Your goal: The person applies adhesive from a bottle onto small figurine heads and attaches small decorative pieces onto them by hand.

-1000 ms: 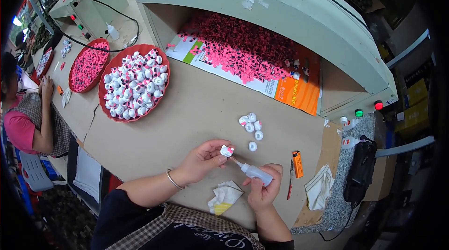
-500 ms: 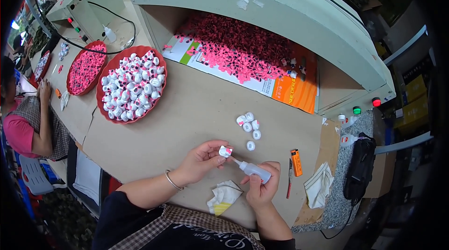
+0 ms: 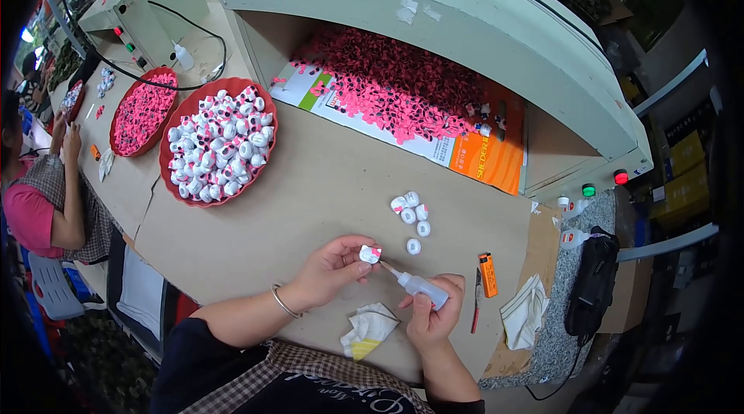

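Between the thumb and fingers of my left hand [image 3: 332, 270] is a small white figurine head [image 3: 370, 254] with a pink spot. My right hand [image 3: 434, 312] grips a translucent squeeze bottle [image 3: 422, 290], tilted so that its thin nozzle points up and left. The nozzle tip is at the head's right edge; whether they touch I cannot tell. Beyond my hands several more white heads [image 3: 409, 215] lie loosely on the table, one [image 3: 414, 246] nearer and apart. A folded white and yellow cloth [image 3: 368, 330] lies on the table below my hands.
At the left stand a red bowl [image 3: 164, 152] of white heads and another bowl [image 3: 113, 129] of pink pieces. A pile of pink pieces [image 3: 387, 96] fills the shelf recess. To the right lie an orange lighter [image 3: 487, 274], tweezers [image 3: 476, 301] and a cloth [image 3: 525, 313]. A co-worker [image 3: 46, 205] sits at left.
The white head in my left hand has turned a little and shows a different side. Both hands stay almost in place. The co-worker's hands have moved.
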